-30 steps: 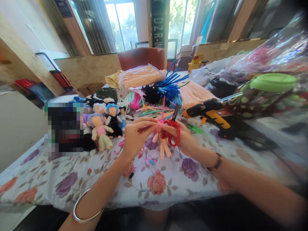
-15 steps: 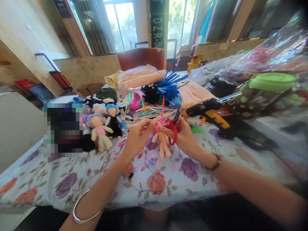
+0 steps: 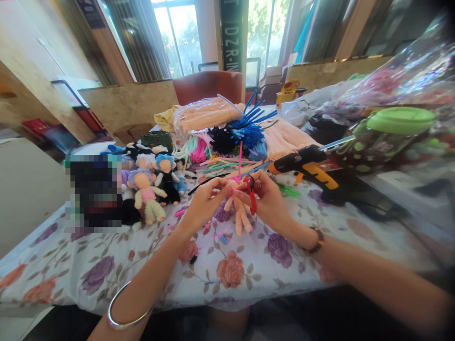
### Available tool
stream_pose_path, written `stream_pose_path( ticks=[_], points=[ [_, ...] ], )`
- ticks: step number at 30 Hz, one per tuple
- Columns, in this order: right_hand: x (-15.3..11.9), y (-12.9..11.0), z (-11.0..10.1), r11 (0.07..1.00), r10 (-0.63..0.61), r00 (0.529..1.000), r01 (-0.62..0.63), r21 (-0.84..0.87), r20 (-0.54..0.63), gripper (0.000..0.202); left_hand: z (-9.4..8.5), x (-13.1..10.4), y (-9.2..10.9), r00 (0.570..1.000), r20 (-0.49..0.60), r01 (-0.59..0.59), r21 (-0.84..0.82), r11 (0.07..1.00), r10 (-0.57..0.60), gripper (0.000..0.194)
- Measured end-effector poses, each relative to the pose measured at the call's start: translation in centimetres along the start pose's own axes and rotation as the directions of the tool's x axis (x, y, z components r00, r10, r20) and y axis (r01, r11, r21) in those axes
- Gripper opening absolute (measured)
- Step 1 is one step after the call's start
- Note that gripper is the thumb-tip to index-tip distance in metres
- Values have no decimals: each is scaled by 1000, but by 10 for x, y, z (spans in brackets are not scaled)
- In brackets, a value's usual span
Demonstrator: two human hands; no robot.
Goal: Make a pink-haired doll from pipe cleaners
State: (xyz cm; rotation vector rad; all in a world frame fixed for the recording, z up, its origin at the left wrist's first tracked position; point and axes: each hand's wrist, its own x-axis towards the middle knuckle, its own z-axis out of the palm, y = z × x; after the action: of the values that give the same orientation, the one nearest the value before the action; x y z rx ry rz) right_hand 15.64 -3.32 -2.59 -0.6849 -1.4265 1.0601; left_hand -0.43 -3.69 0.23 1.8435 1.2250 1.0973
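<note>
Turned since the earlier frames, the red-handled scissors (image 3: pixel 253 201) in your right hand (image 3: pixel 272 201) have swung so that their loops show nearly edge-on, and the dark blades that pointed upward can no longer be made out. Your right hand is curled around those loops, its thumb and fingertips reaching to the pink head end of the peach doll (image 3: pixel 240 215); whether they pinch it cannot be told. Your left hand (image 3: pixel 206 201) pinches that same pink part from the other side, fingertips close to those of your right. You have the doll between your hands, its head largely covered by your fingers, its arms and legs hanging below them over the flowered counter (image 3: pixel 142 279). One pink stem (image 3: pixel 240 158) stands up from behind your fingertips. A thin dark strip (image 3: pixel 196 187) shows behind your left hand, too unclear to name. Farther left sit finished-looking dolls (image 3: pixel 147 194), beside a pixelated block (image 3: pixel 94 189) that hides whatever lies there. To your right rests a glue gun (image 3: pixel 305 166); the plastic wrapping (image 3: pixel 401 71) beyond is blurred and cut off by the frame.
</note>
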Motion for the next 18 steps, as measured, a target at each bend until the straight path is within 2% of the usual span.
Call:
stream_pose_path(
  ticks=[6, 10, 15, 18],
  points=[
    [6, -10, 0, 969, 211, 974, -197, 148, -83, 45, -2, 2, -5, 988, -152, -40, -146, 988, 18, 19],
    [4, -11, -1, 944, 310, 950, -313, 101, 49, 41, -3, 1, -8, 987, -162, -65, -289, 955, 18, 18],
    [0, -7, -1, 944, 315, 927, -329, 37, 204, 36, -1, 0, -6, 988, -152, -95, -451, 887, 28, 17],
    [0, -8, -2, 931, 329, 892, -361, 51, 311, 33, 0, 1, -6, 986, -168, -92, -503, 859, 8, 17]
  ],
)
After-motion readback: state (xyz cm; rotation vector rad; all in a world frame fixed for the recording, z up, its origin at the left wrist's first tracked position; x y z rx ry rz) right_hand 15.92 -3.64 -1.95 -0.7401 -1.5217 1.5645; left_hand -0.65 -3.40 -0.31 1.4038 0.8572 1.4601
